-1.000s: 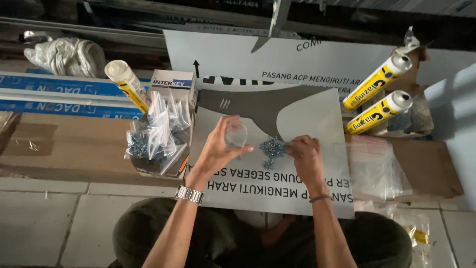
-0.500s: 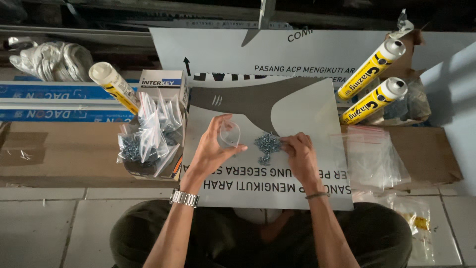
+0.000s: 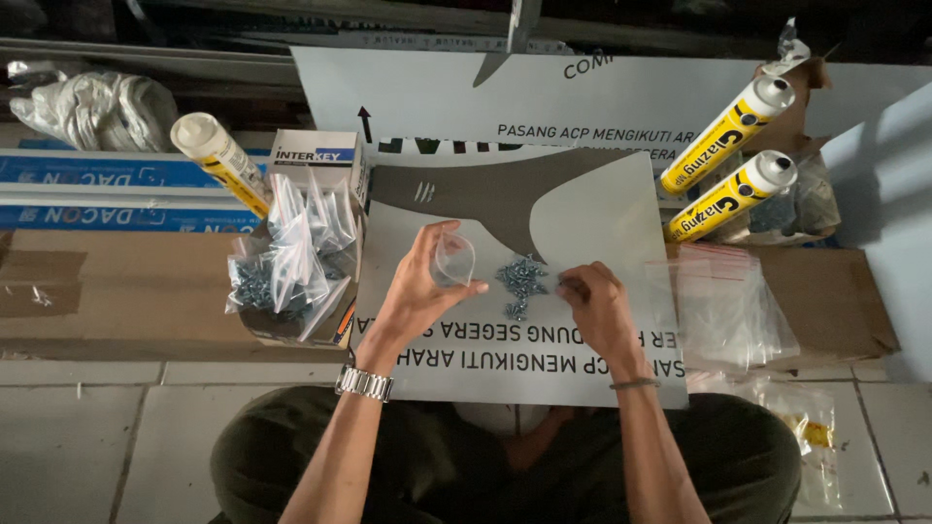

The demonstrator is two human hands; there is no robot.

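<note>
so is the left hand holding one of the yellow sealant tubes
No, the left hand holds a small clear plastic bag beside the pile of screws; the yellow sealant tubes lie untouched.

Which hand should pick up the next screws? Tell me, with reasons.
Probably the right hand: its fingers rest on the panel beside the screws, while the left hand holds a small clear bag.

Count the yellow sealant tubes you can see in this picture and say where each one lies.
3. One sealant tube stands left of the small white box; two lie side by side at the upper right, the upper tube and lower tube. Clutter may hide others.
</note>
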